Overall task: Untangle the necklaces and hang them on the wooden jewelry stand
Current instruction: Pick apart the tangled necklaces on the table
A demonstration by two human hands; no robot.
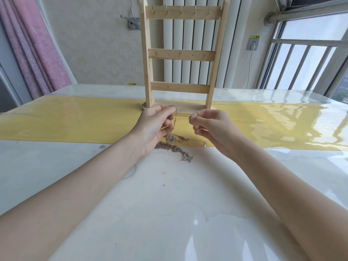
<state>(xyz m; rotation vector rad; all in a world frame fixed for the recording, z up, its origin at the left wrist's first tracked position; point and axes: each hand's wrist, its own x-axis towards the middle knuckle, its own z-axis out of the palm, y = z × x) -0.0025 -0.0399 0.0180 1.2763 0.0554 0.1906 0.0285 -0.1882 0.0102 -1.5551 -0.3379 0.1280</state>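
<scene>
Now one left hand (153,127) pinches a chain lifted from one tangled pile (175,146); right hand (211,127) curled, grip unclear; one stand (180,53), three bars

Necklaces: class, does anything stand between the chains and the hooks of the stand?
Nothing visible does. The necklaces lie tangled on the table in front of the stand. The left hand pinches one chain up; the right hand is beside it. The hooks hang bare.
</scene>
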